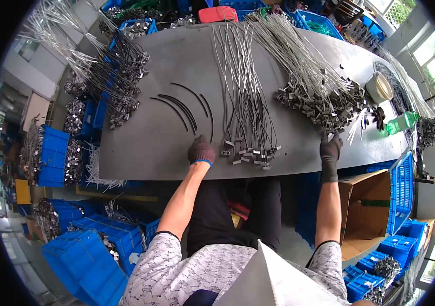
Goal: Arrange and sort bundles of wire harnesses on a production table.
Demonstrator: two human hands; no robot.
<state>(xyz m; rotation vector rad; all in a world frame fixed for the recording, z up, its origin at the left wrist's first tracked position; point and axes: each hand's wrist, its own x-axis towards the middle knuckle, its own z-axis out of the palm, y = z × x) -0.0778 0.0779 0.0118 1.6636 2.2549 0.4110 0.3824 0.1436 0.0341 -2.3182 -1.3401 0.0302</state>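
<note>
My left hand (201,151), in a dark knitted glove with a blue cuff, is closed at the lower end of some curved black tubes (180,109). Its fingertips meet the end of one tube. Farther right, my gloved right hand (330,149) pinches a small metal clip (330,136) at the near edge of a large pile of clip-ended wires (324,104); the fingers partly hide it. Between my hands lies a spread bundle of wires (248,97), black-sleeved toward me, with small metal clips at their near ends.
More clip-ended wires (125,66) hang over the grey table's (176,51) left side near blue crates (53,155). A red box (218,14) is at the far edge. To the right are a green plastic bottle (402,123), a pale round container (379,87) and a cardboard box (367,209).
</note>
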